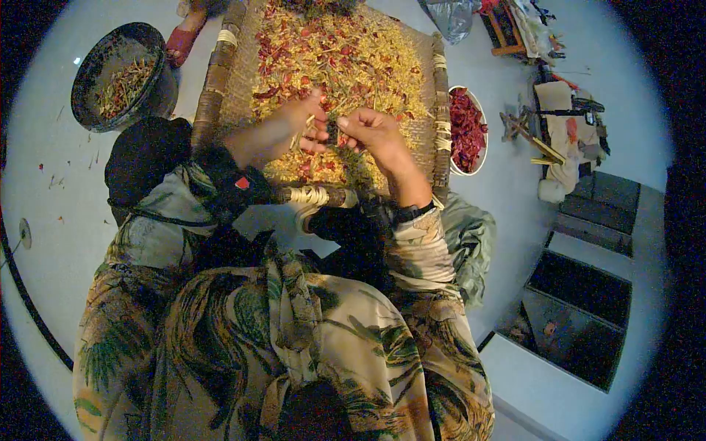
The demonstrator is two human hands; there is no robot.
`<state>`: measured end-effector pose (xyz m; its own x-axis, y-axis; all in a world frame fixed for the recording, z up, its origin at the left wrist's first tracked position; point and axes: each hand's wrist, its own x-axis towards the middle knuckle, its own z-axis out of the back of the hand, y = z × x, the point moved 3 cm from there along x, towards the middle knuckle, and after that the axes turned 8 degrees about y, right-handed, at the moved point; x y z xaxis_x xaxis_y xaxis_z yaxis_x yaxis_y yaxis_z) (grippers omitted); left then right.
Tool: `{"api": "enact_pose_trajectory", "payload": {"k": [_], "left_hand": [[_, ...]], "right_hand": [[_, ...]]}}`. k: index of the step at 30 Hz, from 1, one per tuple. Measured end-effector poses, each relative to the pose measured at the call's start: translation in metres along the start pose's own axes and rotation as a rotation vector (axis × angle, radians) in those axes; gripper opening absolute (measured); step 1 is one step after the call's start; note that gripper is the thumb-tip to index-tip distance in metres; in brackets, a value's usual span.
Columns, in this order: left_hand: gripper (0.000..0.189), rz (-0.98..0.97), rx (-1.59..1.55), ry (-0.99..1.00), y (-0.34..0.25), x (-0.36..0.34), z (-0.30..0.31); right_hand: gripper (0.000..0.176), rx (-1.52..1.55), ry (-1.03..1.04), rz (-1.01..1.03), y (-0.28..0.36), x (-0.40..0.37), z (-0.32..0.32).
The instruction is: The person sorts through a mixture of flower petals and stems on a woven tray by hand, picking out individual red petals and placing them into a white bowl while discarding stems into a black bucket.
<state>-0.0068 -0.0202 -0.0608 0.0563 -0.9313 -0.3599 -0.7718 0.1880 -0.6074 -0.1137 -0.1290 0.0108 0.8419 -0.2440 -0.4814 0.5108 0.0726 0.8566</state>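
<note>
Both hands are over a woven tray (234,84) with a bound frame, spread with yellow seeds (382,62) and pieces of dried red chili (279,55). My left hand (296,123) has its fingers curled around a few thin pale stems (300,134). Facing it, my right hand (373,134) pinches with thumb and forefinger; what lies between them is too small to make out. Just under my right hand is a dark green, twiggy clump (353,167). The two hands are close together, near the tray's front edge.
At the left stands a black tub (87,88) with dry stems inside. A white bowl (485,151) of dried red chilies sits against the tray's right side. Another person's red-sleeved limb (180,44) shows at the top left. Tools and cloths (562,140) lie at the right.
</note>
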Motion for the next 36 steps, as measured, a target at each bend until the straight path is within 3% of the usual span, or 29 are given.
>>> {"api": "enact_pose_trajectory", "payload": {"k": [5,8,11,14,15,18,19,26,29,33,36], "left_hand": [[0.049,0.000,-0.053,0.121,-0.005,-0.011,-0.022],[0.044,0.004,-0.011,-0.101,0.002,0.007,0.003],[0.036,-0.199,0.040,-0.141,-0.016,0.002,0.007],[0.030,-0.340,0.015,-0.151,-0.024,0.002,0.022],[0.029,-0.352,-0.009,-0.204,-0.027,-0.001,0.019],[0.027,-0.390,-0.055,-0.310,-0.037,-0.007,0.019],[0.026,-0.404,-0.055,-0.307,-0.040,-0.007,0.021],[0.023,-0.484,0.002,-0.206,-0.052,-0.007,0.031],[0.023,-0.500,-0.070,-0.245,-0.056,-0.012,0.025],[0.023,-0.492,-0.109,-0.271,-0.053,-0.012,0.025],[0.022,-0.474,-0.061,-0.299,-0.056,-0.016,0.021]], "right_hand": [[0.023,0.079,-0.064,0.013,0.009,0.001,-0.012],[0.025,-0.065,-0.280,-0.007,-0.004,0.008,0.006],[0.022,-0.640,-0.445,0.302,-0.024,0.024,0.017],[0.024,-1.000,-0.280,0.328,-0.022,0.036,0.001],[0.027,-1.087,-0.256,0.158,-0.030,0.044,-0.001],[0.027,-1.224,-0.323,0.058,-0.046,0.059,0.003],[0.024,-1.229,-0.350,-0.028,-0.048,0.061,0.006],[0.017,-1.040,-0.500,0.146,-0.044,0.046,0.023],[0.020,-1.070,-0.298,0.238,-0.039,0.055,0.003],[0.023,-1.354,-0.196,0.126,-0.052,0.086,-0.023],[0.024,-1.351,-0.100,0.019,-0.047,0.085,-0.034]]}}
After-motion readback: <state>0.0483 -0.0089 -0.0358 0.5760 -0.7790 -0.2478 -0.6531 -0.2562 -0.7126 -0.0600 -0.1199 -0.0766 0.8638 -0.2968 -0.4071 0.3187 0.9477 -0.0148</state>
